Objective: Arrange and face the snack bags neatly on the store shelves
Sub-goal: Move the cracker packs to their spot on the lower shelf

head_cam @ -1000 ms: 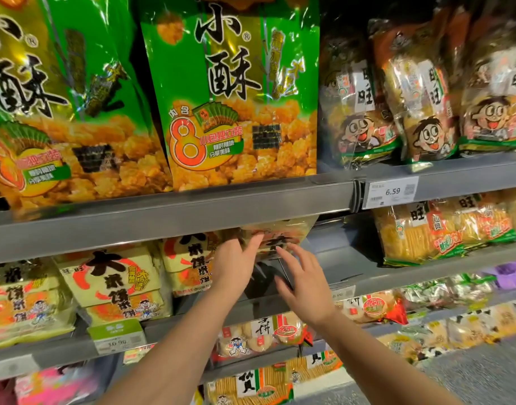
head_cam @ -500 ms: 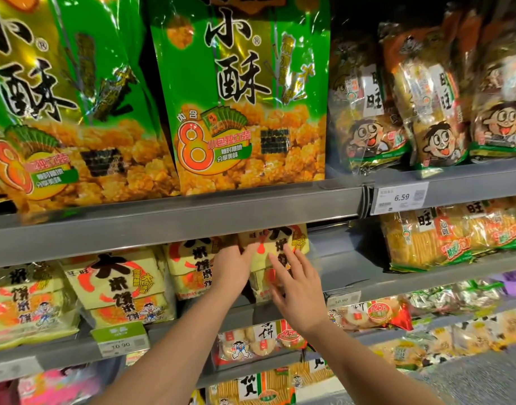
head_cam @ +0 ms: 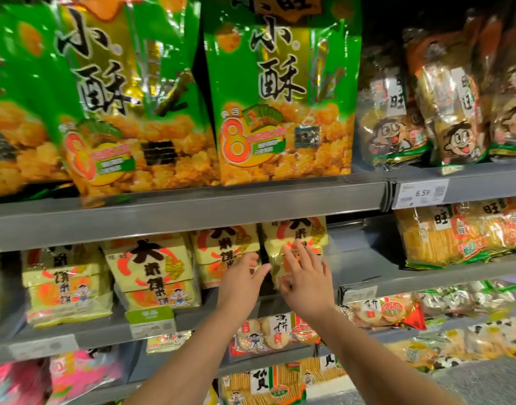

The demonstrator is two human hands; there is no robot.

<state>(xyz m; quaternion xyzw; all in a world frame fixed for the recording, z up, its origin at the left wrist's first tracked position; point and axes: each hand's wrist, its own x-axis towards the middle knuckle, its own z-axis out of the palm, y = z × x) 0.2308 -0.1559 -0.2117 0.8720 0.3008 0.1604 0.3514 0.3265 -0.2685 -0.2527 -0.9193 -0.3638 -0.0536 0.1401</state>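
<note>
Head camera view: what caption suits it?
Two open hands, left hand and right hand, at a yellow snack bag on a store shelf.

Open shelf space right of the yellow rice-cracker bag; upper shelf edge close overhead, neighbouring bag tight left.

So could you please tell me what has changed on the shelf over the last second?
The yellow bag, lying tipped back a second ago, now stands upright facing out. Both hands have opened: the right hand rests on its front, the left hand beside it. The other yellow bags stayed put.
</note>
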